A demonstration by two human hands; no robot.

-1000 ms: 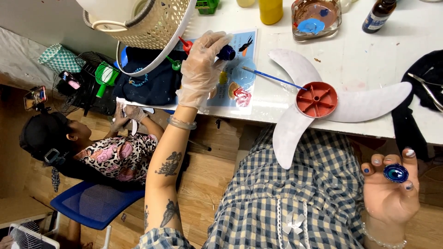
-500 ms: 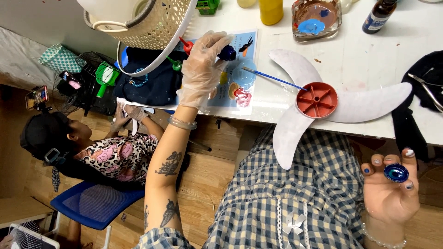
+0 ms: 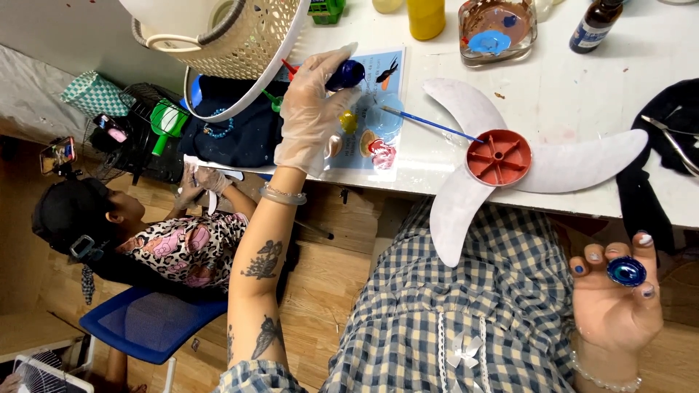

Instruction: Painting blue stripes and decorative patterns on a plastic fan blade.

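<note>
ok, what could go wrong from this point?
1. The gloved left hand tips the dark blue paint bottle over the laminated sheet used as a palette; too much paint could run into the puddles already there.
2. The white three-blade fan propeller with a red hub overhangs the white table edge above the lap; a nudge might drop it.
3. The thin blue-handled brush lies loose and could roll.

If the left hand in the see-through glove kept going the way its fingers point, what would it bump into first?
The left hand holds a dark blue bottle, its fingers pointing up the table. Straight on, it would probably meet the yellow bottle first; depth is hard to judge, so it might pass beside it.
</note>
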